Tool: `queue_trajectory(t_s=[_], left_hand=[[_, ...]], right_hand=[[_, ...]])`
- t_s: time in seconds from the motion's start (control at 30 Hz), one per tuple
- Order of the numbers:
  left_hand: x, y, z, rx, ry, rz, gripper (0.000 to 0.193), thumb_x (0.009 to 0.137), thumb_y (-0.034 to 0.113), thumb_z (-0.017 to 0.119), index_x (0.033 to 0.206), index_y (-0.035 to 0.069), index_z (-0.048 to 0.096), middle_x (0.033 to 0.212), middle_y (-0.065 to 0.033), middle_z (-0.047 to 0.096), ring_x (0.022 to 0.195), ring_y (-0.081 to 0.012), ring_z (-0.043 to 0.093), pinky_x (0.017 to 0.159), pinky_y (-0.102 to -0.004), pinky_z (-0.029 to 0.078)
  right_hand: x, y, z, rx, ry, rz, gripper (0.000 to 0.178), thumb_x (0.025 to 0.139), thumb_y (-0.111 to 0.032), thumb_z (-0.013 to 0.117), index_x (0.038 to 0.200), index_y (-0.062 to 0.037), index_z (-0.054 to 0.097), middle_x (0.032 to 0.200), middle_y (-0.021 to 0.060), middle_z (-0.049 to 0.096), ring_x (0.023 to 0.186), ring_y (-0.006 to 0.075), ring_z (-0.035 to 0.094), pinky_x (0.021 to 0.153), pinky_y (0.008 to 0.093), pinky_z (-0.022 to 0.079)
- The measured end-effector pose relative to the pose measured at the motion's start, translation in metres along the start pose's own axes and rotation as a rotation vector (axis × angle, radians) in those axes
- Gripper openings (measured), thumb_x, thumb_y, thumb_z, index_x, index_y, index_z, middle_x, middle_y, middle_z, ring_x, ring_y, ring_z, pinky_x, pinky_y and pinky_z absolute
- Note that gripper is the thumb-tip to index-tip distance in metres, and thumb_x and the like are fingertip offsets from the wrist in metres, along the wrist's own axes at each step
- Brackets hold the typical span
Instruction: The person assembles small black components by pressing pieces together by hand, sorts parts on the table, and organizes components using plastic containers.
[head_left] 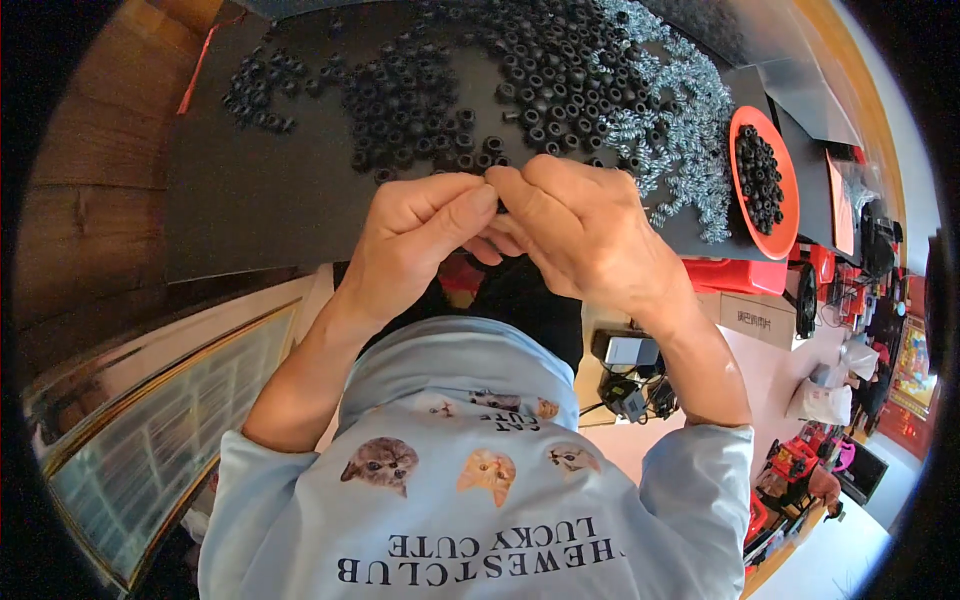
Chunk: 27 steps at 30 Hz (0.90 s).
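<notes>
Dark bench (260, 190) strewn with black rings (420, 90) and springs (680, 130); left hand (415, 235) and right hand (580, 225) pinch a tiny part, orientation hidden.

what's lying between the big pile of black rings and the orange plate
A heap of small silvery springs lies between the black rings and the orange plate, in the head view.

Head view, looking down. The left hand (415, 235) and right hand (580, 230) meet fingertip to fingertip above the near edge of a dark tabletop (260, 200); what they pinch between them is too small to identify. Beyond the hands lies a spread of small black rings (470, 80), bordered on the right by a heap of silvery metal springs (680, 130). An orange dish (790, 200) at far right holds more black rings.
</notes>
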<state>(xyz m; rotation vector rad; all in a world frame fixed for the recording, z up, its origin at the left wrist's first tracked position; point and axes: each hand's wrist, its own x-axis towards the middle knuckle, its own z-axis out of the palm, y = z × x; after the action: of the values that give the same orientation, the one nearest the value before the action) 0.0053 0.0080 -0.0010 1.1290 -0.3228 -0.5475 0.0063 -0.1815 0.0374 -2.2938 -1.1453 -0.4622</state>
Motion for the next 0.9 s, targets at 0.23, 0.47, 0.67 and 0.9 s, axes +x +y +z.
queue_trajectory(t_s=[0.23,0.47,0.67,0.9], left_hand=[[0.006,-0.002,0.0,0.072,0.07,0.091,0.027,0.097,0.019,0.049,0.095,-0.003,0.064,0.084,-0.0092,0.067,0.073,-0.0126,0.064,0.062,-0.0229,0.05],[0.004,0.002,0.008,0.292,0.119,0.115,0.024,0.095,0.013,0.048,0.089,-0.004,0.063,0.074,-0.0063,0.063,0.063,-0.0096,0.059,0.057,-0.0212,0.047],[0.004,-0.003,0.006,0.311,0.058,0.157,0.025,0.096,0.012,0.046,0.092,-0.007,0.062,0.077,-0.0068,0.063,0.064,-0.0108,0.06,0.056,-0.0209,0.047],[0.001,-0.008,-0.001,0.183,0.049,0.114,0.031,0.098,0.02,0.046,0.1,-0.005,0.063,0.086,-0.0099,0.066,0.068,-0.012,0.062,0.058,-0.0215,0.049]], right_hand=[[0.003,0.004,0.002,0.026,0.096,0.073,0.039,0.063,0.001,0.068,0.101,0.006,0.059,0.069,0.0093,0.049,0.054,0.0241,0.053,0.046,0.0328,0.044],[-0.004,0.002,0.008,0.02,0.116,0.01,0.026,0.064,-0.007,0.066,0.087,0.0005,0.057,0.069,0.0074,0.05,0.057,0.0232,0.056,0.047,0.0328,0.046],[-0.013,-0.005,0.012,0.004,0.179,0.083,0.034,0.066,-0.008,0.071,0.096,0.0051,0.059,0.067,0.0075,0.049,0.055,0.0226,0.056,0.045,0.0317,0.046],[-0.055,0.005,-0.054,-0.258,0.28,0.439,0.024,0.078,-0.014,0.07,0.096,-0.0001,0.061,0.078,0.0109,0.058,0.066,0.0263,0.059,0.057,0.035,0.048]])
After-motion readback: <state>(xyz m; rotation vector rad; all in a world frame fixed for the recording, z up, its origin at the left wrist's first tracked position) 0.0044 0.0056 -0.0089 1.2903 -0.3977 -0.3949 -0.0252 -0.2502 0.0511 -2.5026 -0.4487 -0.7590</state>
